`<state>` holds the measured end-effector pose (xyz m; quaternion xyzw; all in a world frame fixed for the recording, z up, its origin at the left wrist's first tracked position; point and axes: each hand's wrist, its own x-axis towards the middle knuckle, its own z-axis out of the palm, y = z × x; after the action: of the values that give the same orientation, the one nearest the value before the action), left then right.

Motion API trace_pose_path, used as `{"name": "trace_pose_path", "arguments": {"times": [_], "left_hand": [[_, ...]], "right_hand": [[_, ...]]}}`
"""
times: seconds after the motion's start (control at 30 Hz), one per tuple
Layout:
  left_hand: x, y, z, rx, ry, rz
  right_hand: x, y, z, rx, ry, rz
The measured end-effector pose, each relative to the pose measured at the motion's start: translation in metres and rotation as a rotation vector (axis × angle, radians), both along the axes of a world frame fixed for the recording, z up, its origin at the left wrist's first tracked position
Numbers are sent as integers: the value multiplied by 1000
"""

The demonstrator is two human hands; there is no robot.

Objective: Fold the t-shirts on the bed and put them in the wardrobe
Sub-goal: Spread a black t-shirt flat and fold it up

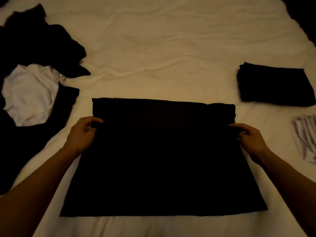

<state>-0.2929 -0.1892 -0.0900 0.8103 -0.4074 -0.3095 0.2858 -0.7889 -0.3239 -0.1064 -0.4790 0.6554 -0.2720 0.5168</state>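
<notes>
1. Your black t-shirt (162, 158) lies flat on the bed (162, 48), right in front of you, spread as a wide dark panel with its near hem straight across the bottom of the view.
2. Its far edge is folded over, making a thicker band across the top, slightly bulged at the right corner.
3. Your left hand (82, 134) pinches the shirt's left edge just below that band, thumb and fingers curled onto the cloth.
4. Your right hand (251, 139) does the same at the right edge, fingers curled in on the fabric at about the same height.
5. Both your forearms reach in from the bottom corners, bare, one on each side of the shirt.
6. To your left, a heap of dark clothes (34, 48) sits crumpled on the sheet, with a white t-shirt (29, 94) lying unfolded on top of part of it.
7. More dark cloth from that heap runs down the left edge of the view, near your left forearm; you cannot tell how many garments are in it.
8. To your right, well apart from the shirt you hold, a folded black stack (273, 86) rests on the bed.
9. Nearer you on the right, at the frame's edge, lies a striped light garment (306, 135), partly cut off.
10. The sheet is pale and creased; the light is dim and warm.
</notes>
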Motion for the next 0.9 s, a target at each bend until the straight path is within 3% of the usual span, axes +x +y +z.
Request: {"name": "trace_pose_path", "arguments": {"times": [0.1,0.2,0.37,0.47,0.6,0.9], "left_hand": [[-6,-3,5,-19,121,158],[-6,-11,7,-73,73,266],[-19,-25,6,106,-9,239],[-26,-21,6,101,-79,191],[-31,-12,6,117,-51,198],[-33,-16,5,179,-22,200]], "right_hand": [[3,-2,7,34,-49,-47],[5,-10,11,43,-33,-112],[18,-23,4,96,369,53],[25,-28,-4,9,467,79],[30,-36,-4,-109,433,-11],[22,-33,-10,-76,430,76]]}}
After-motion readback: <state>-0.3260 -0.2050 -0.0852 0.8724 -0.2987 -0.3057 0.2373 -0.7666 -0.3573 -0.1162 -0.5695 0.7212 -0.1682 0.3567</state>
